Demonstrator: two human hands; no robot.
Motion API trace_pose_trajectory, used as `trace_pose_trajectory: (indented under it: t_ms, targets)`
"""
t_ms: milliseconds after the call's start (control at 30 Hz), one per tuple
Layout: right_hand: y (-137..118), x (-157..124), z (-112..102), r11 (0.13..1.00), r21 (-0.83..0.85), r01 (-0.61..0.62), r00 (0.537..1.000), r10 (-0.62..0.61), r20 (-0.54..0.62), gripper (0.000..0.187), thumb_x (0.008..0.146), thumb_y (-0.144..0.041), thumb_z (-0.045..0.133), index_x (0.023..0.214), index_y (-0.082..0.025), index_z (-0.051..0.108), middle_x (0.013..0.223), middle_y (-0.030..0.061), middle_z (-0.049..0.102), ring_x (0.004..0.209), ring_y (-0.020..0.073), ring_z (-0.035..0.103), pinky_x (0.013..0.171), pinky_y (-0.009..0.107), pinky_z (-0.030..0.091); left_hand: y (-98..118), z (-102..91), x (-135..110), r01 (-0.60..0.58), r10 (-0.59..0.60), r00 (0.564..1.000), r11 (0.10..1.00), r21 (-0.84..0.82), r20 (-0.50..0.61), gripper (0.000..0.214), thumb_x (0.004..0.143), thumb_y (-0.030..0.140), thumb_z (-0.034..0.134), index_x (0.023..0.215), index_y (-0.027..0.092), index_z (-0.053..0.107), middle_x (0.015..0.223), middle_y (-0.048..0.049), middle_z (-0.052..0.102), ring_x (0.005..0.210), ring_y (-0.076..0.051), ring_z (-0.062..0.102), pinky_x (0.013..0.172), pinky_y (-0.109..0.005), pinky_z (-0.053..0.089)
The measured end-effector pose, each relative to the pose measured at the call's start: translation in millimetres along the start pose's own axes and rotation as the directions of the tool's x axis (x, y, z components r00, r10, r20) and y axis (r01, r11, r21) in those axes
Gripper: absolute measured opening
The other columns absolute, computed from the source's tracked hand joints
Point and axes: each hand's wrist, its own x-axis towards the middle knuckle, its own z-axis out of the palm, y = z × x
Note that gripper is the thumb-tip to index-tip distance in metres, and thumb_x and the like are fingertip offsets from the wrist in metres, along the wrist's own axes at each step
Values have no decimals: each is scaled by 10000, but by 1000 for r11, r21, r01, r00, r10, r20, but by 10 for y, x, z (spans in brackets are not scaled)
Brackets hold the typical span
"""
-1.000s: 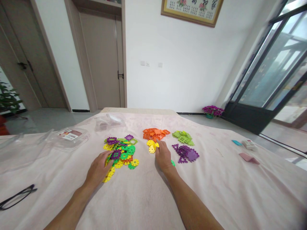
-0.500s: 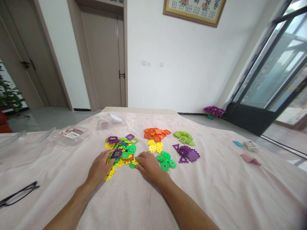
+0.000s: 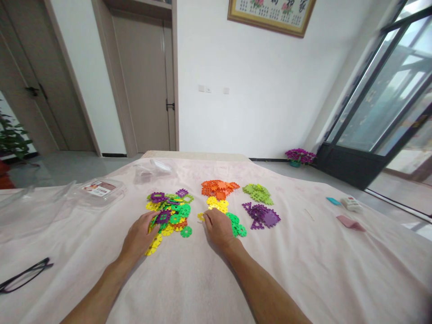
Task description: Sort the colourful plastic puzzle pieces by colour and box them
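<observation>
A mixed heap of flat plastic interlocking pieces [image 3: 173,219] in purple, yellow, green and orange lies in front of me. At its left edge rests my left hand [image 3: 139,236], thumb and fingers apart, with pieces between them and a purple square piece [image 3: 164,217] by the fingertips. To the right of the heap, my right hand [image 3: 218,227] pinches a yellow flower-shaped piece [image 3: 201,217]. Just beyond that hand is a yellow group [image 3: 218,204]; a green group [image 3: 238,227] is partly hidden behind it. A single green disc [image 3: 186,231] lies between the hands.
Sorted piles in orange [image 3: 219,188], light green [image 3: 258,193] and purple [image 3: 265,216] lie farther right. Clear plastic boxes [image 3: 101,191] stand at left, above black glasses [image 3: 27,274]. A pink cloth [image 3: 351,222] and a white eraser-like block [image 3: 351,204] sit at far right.
My right hand has moved right, away from the mixed heap, carrying a yellow piece toward the yellow group. The green disc now shows uncovered. My left hand stays at the heap's edge.
</observation>
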Motion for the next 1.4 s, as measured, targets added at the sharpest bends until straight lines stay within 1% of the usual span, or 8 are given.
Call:
trace_pose_trajectory:
  t_ms: [200, 433, 567, 700, 800, 1033, 1200, 1400]
  targets:
    - [206, 95, -64, 982, -33, -186, 982, 184, -42, 288, 1041, -273, 462, 938, -218, 725, 981, 71, 729, 904, 189, 653, 739, 276, 374, -12, 11, -2, -6, 6, 1000, 1000, 1, -10, 447, 906, 380, 511, 1286, 185, 644, 1334, -110, 660, 1260, -262, 606, 1140, -430, 429]
    - [395, 131, -70, 955, -11, -295, 951, 293, -98, 310, 1031, -267, 477, 1268, -258, 676, 1135, 94, 723, 1037, 230, 646, 807, 313, 413, 8, -3, -1, 2, -2, 1000, 1000, -1, 3, 456, 907, 388, 503, 1290, 182, 640, 1332, -116, 658, 1264, -272, 600, 1141, -443, 425]
    - [320, 108, -74, 984, -14, -179, 978, 176, -115, 263, 1010, -253, 523, 1185, -257, 719, 1065, 80, 735, 1005, 225, 641, 834, 312, 409, -20, 9, -1, 4, -4, 1000, 1000, -1, 10, 453, 906, 371, 508, 1303, 189, 627, 1353, -113, 647, 1279, -264, 584, 1152, -439, 410]
    - [158, 72, -33, 1000, 13, 6, 998, -6, -58, 196, 984, -252, 583, 1083, -256, 752, 1023, 65, 742, 965, 213, 639, 857, 311, 398, -25, 10, -1, 10, -10, 1000, 1000, 2, 8, 459, 902, 368, 507, 1306, 186, 629, 1360, -114, 642, 1275, -265, 587, 1147, -441, 414]
    - [60, 36, 17, 997, 23, 77, 997, -77, -13, 175, 970, -249, 607, 1058, -256, 758, 1016, 60, 743, 959, 211, 636, 851, 311, 391, -6, -1, -1, 5, -5, 1000, 1000, 3, -2, 464, 898, 378, 504, 1295, 182, 642, 1343, -114, 654, 1262, -271, 599, 1138, -443, 425]
    - [17, 9, 27, 987, -32, 159, 986, -158, 49, 162, 960, -253, 612, 899, -245, 761, 949, 50, 740, 930, 215, 616, 824, 316, 381, 15, -7, -8, 1, -1, 1000, 1000, 2, 0, 462, 906, 370, 495, 1305, 186, 635, 1347, -110, 651, 1270, -263, 595, 1147, -430, 416]
    - [78, 39, -15, 987, -121, 110, 993, -104, 58, 187, 957, -217, 597, 849, -207, 748, 939, 92, 741, 948, 243, 593, 833, 350, 382, -12, 5, -5, 4, -4, 1000, 1000, 10, 5, 459, 906, 374, 500, 1312, 201, 628, 1354, -101, 647, 1280, -258, 587, 1155, -426, 407]
    - [-21, 22, 6, 982, 46, 182, 983, -183, 14, 156, 975, -234, 609, 991, -233, 764, 1031, 55, 747, 1021, 216, 594, 913, 336, 389, -55, 30, -3, -9, 8, 1000, 1000, 12, 10, 459, 914, 364, 494, 1318, 187, 619, 1367, -114, 637, 1284, -264, 579, 1150, -437, 407]
